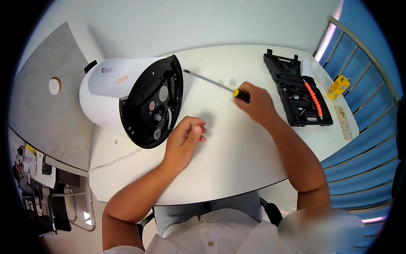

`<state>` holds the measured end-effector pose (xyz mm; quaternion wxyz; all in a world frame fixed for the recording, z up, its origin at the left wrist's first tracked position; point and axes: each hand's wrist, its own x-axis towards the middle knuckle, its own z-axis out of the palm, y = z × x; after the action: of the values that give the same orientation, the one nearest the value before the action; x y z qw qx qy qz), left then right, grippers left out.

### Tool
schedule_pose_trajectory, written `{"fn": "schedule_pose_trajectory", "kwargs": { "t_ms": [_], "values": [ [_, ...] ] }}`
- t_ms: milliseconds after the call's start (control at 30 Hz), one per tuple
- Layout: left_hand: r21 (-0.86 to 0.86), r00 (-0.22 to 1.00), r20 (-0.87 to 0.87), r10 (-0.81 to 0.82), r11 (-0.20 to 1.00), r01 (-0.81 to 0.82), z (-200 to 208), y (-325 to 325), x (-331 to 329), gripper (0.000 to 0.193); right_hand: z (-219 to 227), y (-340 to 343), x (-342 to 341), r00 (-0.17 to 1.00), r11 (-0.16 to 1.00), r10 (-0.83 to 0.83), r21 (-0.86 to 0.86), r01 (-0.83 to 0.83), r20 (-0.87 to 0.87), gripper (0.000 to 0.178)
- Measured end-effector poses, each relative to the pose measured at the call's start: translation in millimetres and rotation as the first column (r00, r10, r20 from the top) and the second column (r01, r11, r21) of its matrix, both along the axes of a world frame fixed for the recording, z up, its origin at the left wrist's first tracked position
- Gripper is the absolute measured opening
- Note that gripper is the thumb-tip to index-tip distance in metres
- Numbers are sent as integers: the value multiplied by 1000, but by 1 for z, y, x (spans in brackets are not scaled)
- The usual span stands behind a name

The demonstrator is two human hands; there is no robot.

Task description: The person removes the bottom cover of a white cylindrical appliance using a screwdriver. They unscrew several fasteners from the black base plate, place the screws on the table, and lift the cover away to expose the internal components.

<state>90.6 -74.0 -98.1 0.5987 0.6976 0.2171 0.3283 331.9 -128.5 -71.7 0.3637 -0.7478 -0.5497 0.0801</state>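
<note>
My right hand (256, 101) is closed around the yellow and black handle of a screwdriver (210, 81). Its long metal shaft points up and left, with the dark tip in the air near the rim of a white, rounded appliance (105, 86). The appliance lies on its side, and its black base (141, 120) faces right, showing screw holes, round stickers and a pale knob-like part. Close to the lower edge of that base rests my left hand (184, 139), fingers loosely curled and slightly apart, nothing visible in it.
An open black tool case (296, 103) with bits and an orange flexible shaft (313, 98) lies at the right. Beyond it are a yellow box (338, 87) and a beige remote-like strip (343, 122). A pale cable (116, 161) crosses the white table (228, 169). Metal railing (376, 93) borders the right.
</note>
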Motion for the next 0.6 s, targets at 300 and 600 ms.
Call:
{"fn": "schedule_pose_trajectory", "kwargs": {
  "t_ms": [300,600],
  "values": [
    [165,1000,-10,-6,986,8,-12,-1,4,22,-21,12,48,966,953,-185,-208,221,180,24],
    [513,961,275,-39,851,-113,30,-2,-15,15,1,1,71,968,985,-171,-30,169,-182,27]
  ]
}}
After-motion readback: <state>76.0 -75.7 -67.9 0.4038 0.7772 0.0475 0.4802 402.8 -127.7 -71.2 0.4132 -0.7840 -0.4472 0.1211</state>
